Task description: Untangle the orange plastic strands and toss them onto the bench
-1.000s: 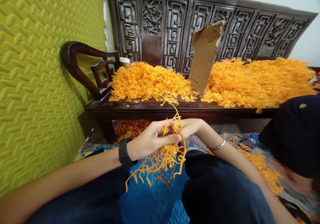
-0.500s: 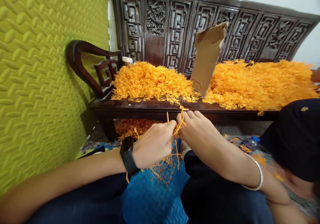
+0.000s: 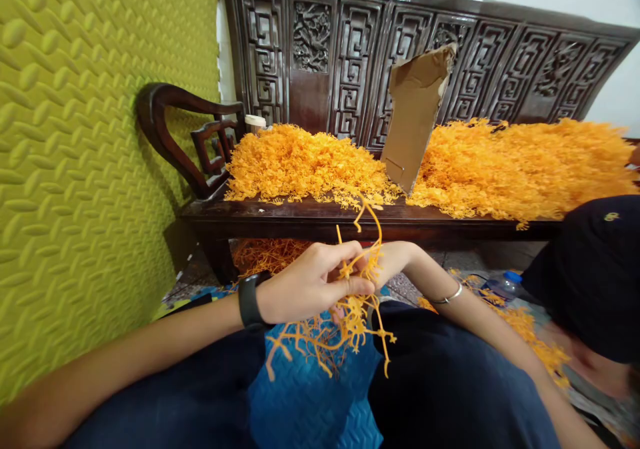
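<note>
My left hand (image 3: 320,279), with a dark band on its wrist, pinches a branching orange plastic sprue (image 3: 357,312) between thumb and fingers. Thin stems and small star-shaped bits stick out of it above and below the fingers. Right up against it from behind is my right hand (image 3: 393,262), closed around the same tangle, its fingers mostly hidden by the stems and the left hand. A loose orange heap (image 3: 305,162) of small plastic pieces lies on the dark wooden bench (image 3: 300,219) just beyond both hands.
An upright cardboard sheet (image 3: 413,115) parts that heap from a larger orange pile (image 3: 520,169). Cut stems (image 3: 270,255) lie under the bench. A blue mat (image 3: 315,409) covers the floor between my knees. At right are a blue-capped bottle (image 3: 505,285) and a person in a black cap (image 3: 595,275).
The right hand has turned and drawn in behind the left hand. The orange sprue has come up into view, spreading over and below the fingers.
</note>
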The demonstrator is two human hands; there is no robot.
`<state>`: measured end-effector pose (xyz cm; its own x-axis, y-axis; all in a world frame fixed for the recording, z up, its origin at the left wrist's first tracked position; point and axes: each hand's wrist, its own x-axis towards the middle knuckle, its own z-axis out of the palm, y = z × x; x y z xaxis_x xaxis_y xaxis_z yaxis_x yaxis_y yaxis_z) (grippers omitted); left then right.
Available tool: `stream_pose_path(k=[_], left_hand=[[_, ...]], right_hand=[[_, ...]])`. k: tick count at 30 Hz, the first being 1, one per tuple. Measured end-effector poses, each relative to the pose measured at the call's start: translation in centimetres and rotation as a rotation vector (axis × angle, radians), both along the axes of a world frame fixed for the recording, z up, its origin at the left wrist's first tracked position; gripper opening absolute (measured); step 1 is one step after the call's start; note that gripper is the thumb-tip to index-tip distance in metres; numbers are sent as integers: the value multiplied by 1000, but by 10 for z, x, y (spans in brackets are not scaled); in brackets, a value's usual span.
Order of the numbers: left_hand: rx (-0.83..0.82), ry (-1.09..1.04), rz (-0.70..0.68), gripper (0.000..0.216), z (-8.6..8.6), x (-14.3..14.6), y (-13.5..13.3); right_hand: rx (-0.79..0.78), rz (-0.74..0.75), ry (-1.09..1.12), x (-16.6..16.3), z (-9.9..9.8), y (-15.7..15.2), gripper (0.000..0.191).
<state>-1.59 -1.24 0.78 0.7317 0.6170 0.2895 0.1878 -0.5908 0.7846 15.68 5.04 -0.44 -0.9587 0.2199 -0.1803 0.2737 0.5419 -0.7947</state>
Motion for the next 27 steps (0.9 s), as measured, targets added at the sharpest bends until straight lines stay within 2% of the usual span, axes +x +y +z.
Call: stream_pose_path(k=[4, 6, 12, 15, 18, 20, 23, 25, 27], left_hand=[[-52, -9, -35, 22, 3, -1, 0], [-110, 1, -31, 24, 3, -2, 1], [-246, -108, 139, 24, -1, -11, 10], [-287, -135, 246, 25, -2, -15, 16], [-218, -109, 329, 25, -4, -16, 19], [-111, -76, 332, 25, -6, -15, 19], [37, -21, 270, 26, -9, -12, 16], [61, -2, 269, 27, -11, -11, 17], [32, -24, 330, 30, -13, -13, 21]], right_hand=[[-16, -8, 32, 4, 4, -8, 37], [18, -64, 41, 6, 8, -13, 36], [405, -606, 158, 14, 22, -35, 30], [538, -728, 159, 14, 29, -51, 29], [633, -843, 307, 9, 32, -62, 26], [621, -886, 375, 4, 29, -64, 28], [562, -887, 346, -3, 22, -60, 34], [540, -853, 332, -4, 18, -55, 33], [535, -826, 357, -3, 17, -52, 29]])
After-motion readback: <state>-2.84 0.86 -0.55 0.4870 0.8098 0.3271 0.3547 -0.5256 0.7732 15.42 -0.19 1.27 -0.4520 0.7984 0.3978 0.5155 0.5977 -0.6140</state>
